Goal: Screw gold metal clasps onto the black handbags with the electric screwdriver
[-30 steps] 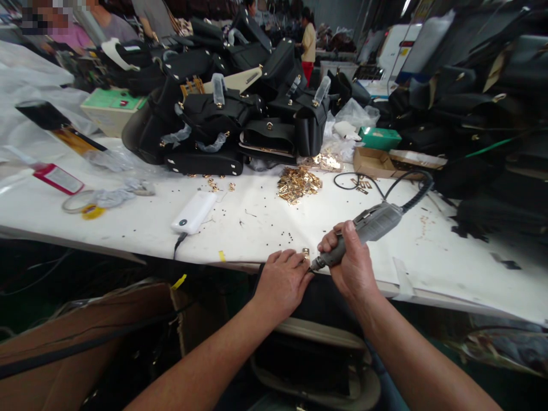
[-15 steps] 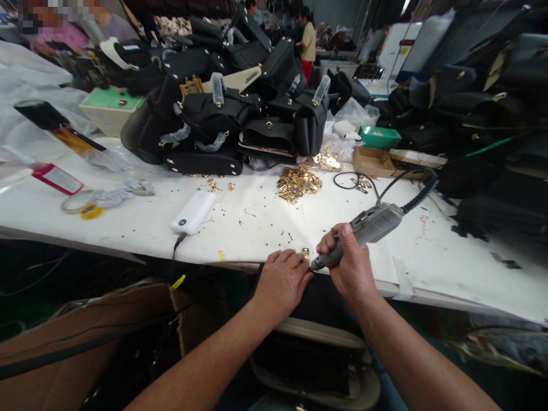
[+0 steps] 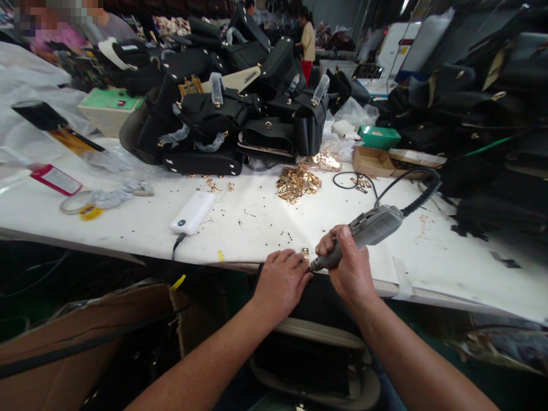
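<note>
Right hand (image 3: 351, 262) grips a tool (image 3: 379, 224), left hand's (image 3: 280, 284) hold unclear, black bags (image 3: 203, 162) crowding the white table (image 3: 240, 242).

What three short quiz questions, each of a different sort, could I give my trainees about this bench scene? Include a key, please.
1. Multiple choice: What is the right hand gripping?
a) a pair of scissors
b) a grey power tool
c) a hammer

2. True or false: Seen from the wearer's viewpoint, the white device lies to the left of the heap of gold-coloured metal pieces.

3. Fill in the missing word: The ____ hand lies palm-down beside the tool's tip, over black material.

Key:
1. b
2. True
3. left: it is the left hand.
</note>
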Action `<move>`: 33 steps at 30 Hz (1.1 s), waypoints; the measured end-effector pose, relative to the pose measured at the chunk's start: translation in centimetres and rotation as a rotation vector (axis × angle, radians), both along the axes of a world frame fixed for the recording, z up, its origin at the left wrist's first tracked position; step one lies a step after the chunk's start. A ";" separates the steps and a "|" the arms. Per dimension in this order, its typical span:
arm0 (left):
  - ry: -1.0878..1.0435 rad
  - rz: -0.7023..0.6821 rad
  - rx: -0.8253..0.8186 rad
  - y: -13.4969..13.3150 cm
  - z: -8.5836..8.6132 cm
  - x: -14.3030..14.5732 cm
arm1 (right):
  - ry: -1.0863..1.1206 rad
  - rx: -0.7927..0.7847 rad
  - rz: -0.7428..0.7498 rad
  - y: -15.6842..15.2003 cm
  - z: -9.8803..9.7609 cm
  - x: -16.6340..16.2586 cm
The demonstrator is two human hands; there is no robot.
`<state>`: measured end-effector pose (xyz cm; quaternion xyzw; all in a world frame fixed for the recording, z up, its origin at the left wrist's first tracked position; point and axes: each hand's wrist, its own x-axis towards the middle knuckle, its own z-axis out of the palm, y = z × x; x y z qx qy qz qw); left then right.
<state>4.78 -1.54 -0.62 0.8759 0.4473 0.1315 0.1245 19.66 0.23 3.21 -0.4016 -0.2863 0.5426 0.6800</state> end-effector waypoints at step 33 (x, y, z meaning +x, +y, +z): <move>-0.012 0.003 -0.019 0.1 -0.2 -0.1 | -0.025 0.051 -0.061 0.8 0.0 0.9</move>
